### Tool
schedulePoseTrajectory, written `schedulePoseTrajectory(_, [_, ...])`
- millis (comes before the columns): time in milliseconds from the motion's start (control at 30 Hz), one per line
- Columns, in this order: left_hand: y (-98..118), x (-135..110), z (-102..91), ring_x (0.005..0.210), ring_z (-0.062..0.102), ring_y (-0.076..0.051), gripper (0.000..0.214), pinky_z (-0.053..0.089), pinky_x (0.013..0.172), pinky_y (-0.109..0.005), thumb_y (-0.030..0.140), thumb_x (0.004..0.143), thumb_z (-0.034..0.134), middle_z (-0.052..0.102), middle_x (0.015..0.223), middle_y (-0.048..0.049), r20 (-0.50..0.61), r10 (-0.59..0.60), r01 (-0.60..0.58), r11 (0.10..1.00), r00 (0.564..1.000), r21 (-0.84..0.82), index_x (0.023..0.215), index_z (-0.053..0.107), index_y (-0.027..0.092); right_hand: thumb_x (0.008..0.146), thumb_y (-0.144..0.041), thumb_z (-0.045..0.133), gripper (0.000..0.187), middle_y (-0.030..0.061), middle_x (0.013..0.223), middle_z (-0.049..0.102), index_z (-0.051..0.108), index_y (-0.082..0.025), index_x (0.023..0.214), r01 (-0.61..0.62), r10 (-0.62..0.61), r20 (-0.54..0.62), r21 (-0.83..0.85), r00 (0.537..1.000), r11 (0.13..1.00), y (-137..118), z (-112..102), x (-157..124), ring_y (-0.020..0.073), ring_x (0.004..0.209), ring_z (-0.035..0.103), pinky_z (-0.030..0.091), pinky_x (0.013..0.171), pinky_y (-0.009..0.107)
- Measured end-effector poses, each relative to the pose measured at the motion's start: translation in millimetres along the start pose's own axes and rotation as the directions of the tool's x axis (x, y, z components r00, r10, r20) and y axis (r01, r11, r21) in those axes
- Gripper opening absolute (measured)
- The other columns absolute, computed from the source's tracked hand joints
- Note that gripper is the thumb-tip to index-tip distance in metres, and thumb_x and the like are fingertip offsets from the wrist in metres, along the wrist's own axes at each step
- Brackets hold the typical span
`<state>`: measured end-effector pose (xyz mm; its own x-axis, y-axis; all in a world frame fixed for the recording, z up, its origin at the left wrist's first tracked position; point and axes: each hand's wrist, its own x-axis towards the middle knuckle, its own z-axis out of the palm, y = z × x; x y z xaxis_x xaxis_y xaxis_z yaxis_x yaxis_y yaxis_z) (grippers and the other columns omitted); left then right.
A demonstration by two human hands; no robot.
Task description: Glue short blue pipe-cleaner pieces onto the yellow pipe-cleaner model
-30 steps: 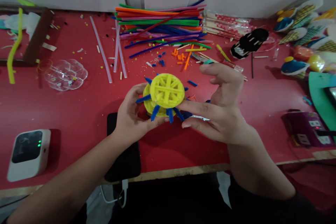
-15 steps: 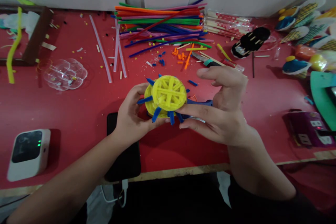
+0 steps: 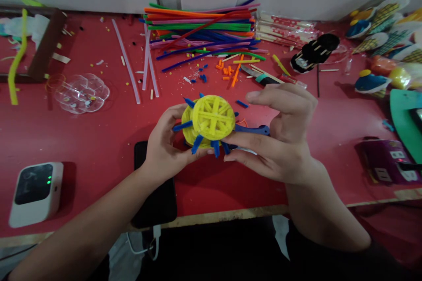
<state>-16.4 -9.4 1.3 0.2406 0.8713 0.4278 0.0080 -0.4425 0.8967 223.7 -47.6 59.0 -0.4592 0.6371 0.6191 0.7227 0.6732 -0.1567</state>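
Note:
A yellow pipe-cleaner wheel craft [image 3: 214, 117] has two round discs, with spoked bars on the front one and short blue pipe-cleaner pegs [image 3: 197, 144] sticking out between them. My left hand [image 3: 167, 142] grips the rear disc from the left, thumb below. On the other side, my right hand [image 3: 280, 136] presses a finger against the lower right rim, its thumb by a blue peg; the other fingers are bent and raised. Behind that hand lies a blue-handled tool [image 3: 252, 130], mostly covered, on the red table.
Colourful pipe cleaners [image 3: 201, 26] lie in a heap at the back. Nearer are cut orange and blue bits and a green-black cutter [image 3: 263, 79]. A clear petal dish [image 3: 82, 93] and white device [image 3: 36, 193] sit left. A black phone [image 3: 156, 202] lies under my left forearm; a purple box [image 3: 389, 160] stands right.
The wheel craft has shifted very slightly to the right. My right hand has moved a little rightward, its raised fingers tilting slightly. My left hand keeps its hold.

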Motion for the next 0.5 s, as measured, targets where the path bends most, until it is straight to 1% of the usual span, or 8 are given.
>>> schedulePoseTrajectory(100, [-0.4, 0.5, 0.1, 0.117, 0.067, -0.029, 0.074, 0.058, 0.103, -0.047, 0.042, 0.051, 0.101, 0.067, 0.119, -0.0083, -0.007, 0.002, -0.002, 1.000, 1.000, -0.004, 0.113, 0.064, 0.025, 0.083, -0.043, 0.081, 0.032, 0.0031, 0.143, 0.055, 0.072, -0.043, 0.114, -0.008, 0.008, 0.005, -0.023, 1.000, 1.000, -1.3, -1.1, 0.3, 0.0358, 0.135, 0.051, 0.044, 0.118, 0.059])
schedulePoseTrajectory(233, [-0.4, 1.5, -0.2, 0.117, 0.067, -0.028, 0.074, 0.058, 0.104, -0.046, 0.042, 0.051, 0.101, 0.068, 0.118, -0.0075, 0.003, -0.001, 0.001, 1.000, 1.000, -0.010, 0.113, 0.064, 0.025, 0.084, -0.042, 0.081, 0.031, 0.0034, 0.143, 0.055, 0.073, -0.042, 0.114, 0.001, -0.001, -0.001, -0.023, 1.000, 1.000, -2.4, -1.3, 0.2, 0.0358, 0.133, 0.051, 0.045, 0.117, 0.059])
schedulePoseTrajectory(367, [-2.1, 0.9, -1.6, 0.117, 0.067, -0.028, 0.074, 0.057, 0.104, -0.045, 0.040, 0.052, 0.101, 0.067, 0.118, -0.0071, 0.009, 0.009, -0.009, 1.000, 1.000, -0.008, 0.114, 0.064, 0.026, 0.086, -0.041, 0.079, 0.030, 0.0058, 0.140, 0.053, 0.072, -0.040, 0.115, 0.013, -0.013, -0.005, -0.020, 1.000, 1.000, -2.0, -0.3, 0.7, 0.0332, 0.132, 0.050, 0.046, 0.116, 0.054])
schedulePoseTrajectory(500, [-2.0, -0.7, -1.4, 0.119, 0.066, -0.028, 0.075, 0.057, 0.105, -0.046, 0.040, 0.055, 0.100, 0.066, 0.120, -0.0068, 0.019, 0.032, -0.032, 0.999, 0.999, 0.009, 0.118, 0.063, 0.025, 0.090, -0.043, 0.074, 0.027, 0.0054, 0.138, 0.051, 0.070, -0.037, 0.117, 0.055, -0.056, -0.021, -0.027, 0.998, 0.998, 0.5, 1.2, 2.3, 0.0307, 0.130, 0.048, 0.047, 0.115, 0.052])
